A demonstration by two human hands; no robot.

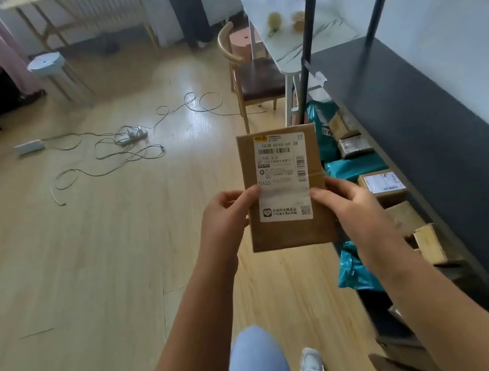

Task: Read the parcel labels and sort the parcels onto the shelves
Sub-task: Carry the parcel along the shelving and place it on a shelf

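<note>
I hold a flat brown cardboard parcel (pixel 291 232) upright in front of me, its white shipping label (pixel 281 163) facing the camera. My left hand (pixel 225 218) grips its left edge, thumb on the label. My right hand (pixel 352 203) grips the right edge, thumb on the label too. To the right stands a dark metal shelf unit (pixel 411 111). On its low shelf lie several parcels: teal plastic bags (pixel 354 166), a labelled brown box (pixel 382 185) and plain cardboard boxes (pixel 429 243).
Loose cables and a power strip (pixel 132 135) lie on the wooden floor to the left. A wooden chair (pixel 252 80) and a white table (pixel 296 39) stand beyond the shelf. A round white stool (pixel 46 63) is at the far left. A person's legs (pixel 190 11) show at the back.
</note>
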